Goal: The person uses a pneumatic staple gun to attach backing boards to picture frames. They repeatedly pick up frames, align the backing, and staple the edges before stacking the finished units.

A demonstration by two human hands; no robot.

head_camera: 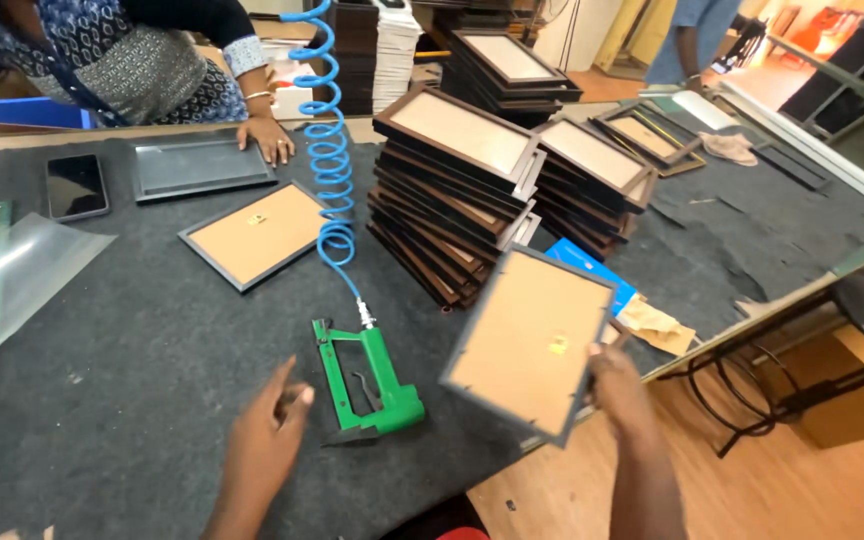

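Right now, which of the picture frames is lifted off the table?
The frame held in the right hand, tilted, back board facing up. The others lie flat on the table or in stacks.

stacked frames point(457, 190) piled mid-table | flat frame point(257, 235) laid back-up beside blue coiled hose point(327, 150) | phone point(76, 186) and tray point(200, 165) parked far left | plastic sheet point(7, 280) left at edge
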